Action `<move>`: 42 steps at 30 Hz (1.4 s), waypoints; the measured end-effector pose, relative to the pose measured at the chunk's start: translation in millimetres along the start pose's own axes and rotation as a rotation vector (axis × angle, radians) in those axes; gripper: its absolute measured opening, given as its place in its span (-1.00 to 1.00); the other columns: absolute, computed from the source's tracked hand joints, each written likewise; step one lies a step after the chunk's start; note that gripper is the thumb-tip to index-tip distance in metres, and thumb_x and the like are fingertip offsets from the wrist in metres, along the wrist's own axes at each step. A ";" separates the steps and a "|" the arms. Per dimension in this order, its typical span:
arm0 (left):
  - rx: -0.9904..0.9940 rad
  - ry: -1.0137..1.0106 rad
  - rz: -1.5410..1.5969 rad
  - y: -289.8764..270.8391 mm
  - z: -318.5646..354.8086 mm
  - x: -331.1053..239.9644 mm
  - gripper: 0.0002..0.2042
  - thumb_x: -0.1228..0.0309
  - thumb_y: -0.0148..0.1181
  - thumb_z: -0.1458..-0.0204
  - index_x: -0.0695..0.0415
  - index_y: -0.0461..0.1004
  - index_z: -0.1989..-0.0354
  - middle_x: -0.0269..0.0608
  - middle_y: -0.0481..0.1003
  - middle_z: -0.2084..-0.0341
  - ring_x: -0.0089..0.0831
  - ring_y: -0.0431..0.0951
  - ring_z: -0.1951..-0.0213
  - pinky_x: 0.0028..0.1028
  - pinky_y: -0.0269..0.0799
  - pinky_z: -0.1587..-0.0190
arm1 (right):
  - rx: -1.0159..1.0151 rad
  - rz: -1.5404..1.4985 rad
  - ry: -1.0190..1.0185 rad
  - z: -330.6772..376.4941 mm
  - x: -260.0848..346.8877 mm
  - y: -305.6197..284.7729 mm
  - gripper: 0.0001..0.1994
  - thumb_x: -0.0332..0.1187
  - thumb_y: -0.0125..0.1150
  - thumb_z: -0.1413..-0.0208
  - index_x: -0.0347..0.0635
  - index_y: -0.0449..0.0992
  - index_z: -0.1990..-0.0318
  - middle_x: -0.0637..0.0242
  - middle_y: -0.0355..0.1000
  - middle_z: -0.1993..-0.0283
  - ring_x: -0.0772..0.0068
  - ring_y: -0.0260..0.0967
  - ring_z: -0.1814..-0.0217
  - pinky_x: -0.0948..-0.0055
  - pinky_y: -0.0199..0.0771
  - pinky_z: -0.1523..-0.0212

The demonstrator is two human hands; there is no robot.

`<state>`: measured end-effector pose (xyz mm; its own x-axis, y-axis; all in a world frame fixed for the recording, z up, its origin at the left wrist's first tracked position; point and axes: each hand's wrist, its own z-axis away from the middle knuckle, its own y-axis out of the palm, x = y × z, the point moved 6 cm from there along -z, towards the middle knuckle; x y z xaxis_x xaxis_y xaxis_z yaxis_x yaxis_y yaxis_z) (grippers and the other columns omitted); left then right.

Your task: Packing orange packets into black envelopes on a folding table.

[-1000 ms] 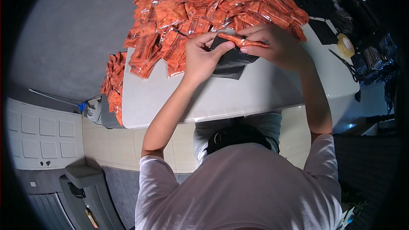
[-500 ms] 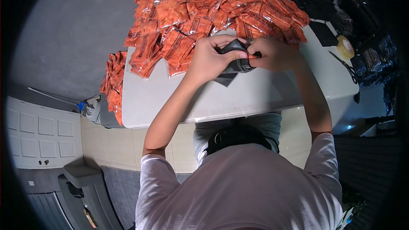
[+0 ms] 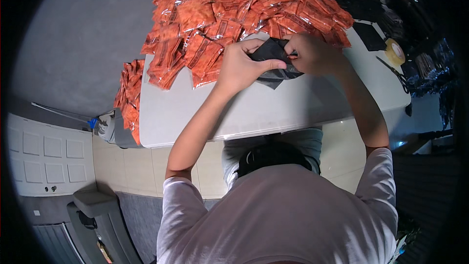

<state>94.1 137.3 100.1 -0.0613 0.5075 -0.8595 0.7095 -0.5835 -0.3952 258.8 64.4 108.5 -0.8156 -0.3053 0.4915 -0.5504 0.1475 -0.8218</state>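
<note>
Over the white table point(image 3: 188, 117), head view: left hand point(image 3: 240, 66) is partly closed, thumb on top of a black pouch point(image 3: 268, 55), fingers behind it, so it's pinched. Right hand point(image 3: 312, 55) is at the pouch's right end, fingers curled in; a bit of orange shows by the fingertips. Can't tell exactly what that hand grips. Pouch is held near the table's middle, just this side of a big pile of orange packets point(image 3: 198, 12) in clear wrap. Smaller orange heap point(image 3: 128, 100) off the table's left edge. Right side: tape roll point(image 3: 395, 51), dark scissors point(image 3: 392, 72) near it, flat black piece point(image 3: 370, 36) just beyond.
</note>
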 end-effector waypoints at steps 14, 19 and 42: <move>-0.478 -0.221 0.387 16.6 107.3 36.0 -0.54 0.11 0.15 -0.42 0.32 0.64 0.33 -0.20 0.66 0.41 -0.50 0.64 0.31 -0.49 0.49 0.23 | -0.665 -1.406 0.692 109.6 -53.5 129.3 -0.54 -0.37 0.25 -0.32 -0.27 0.39 -0.33 0.23 0.48 -0.24 0.32 0.51 -0.17 0.28 0.55 -0.15; -0.588 -0.226 0.150 -19.2 95.4 69.5 -0.58 0.12 0.16 -0.43 0.32 0.63 0.24 -0.34 0.61 0.38 -0.61 0.52 0.38 -0.53 0.43 0.27 | -0.571 -0.719 0.570 127.2 -36.5 157.5 -0.72 -0.38 0.18 -0.34 -0.24 0.51 -0.14 0.20 0.54 -0.12 0.26 0.50 -0.17 0.26 0.48 -0.21; -0.353 -0.127 0.636 28.9 102.9 33.0 -0.62 0.46 0.28 -0.34 0.31 0.45 -0.27 -0.43 0.67 0.27 -0.84 0.46 0.31 -0.74 0.25 0.22 | -0.586 -1.530 0.300 123.6 -45.7 182.7 -0.59 -0.38 0.22 -0.38 -0.09 0.45 -0.34 0.27 0.39 -0.41 0.28 0.36 -0.42 0.08 0.30 -0.44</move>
<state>40.4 72.0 26.9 0.3715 0.0496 -0.9271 0.8176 -0.4906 0.3013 217.5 -10.9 -99.7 0.5392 -0.3220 0.7782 -0.7516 0.2330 0.6171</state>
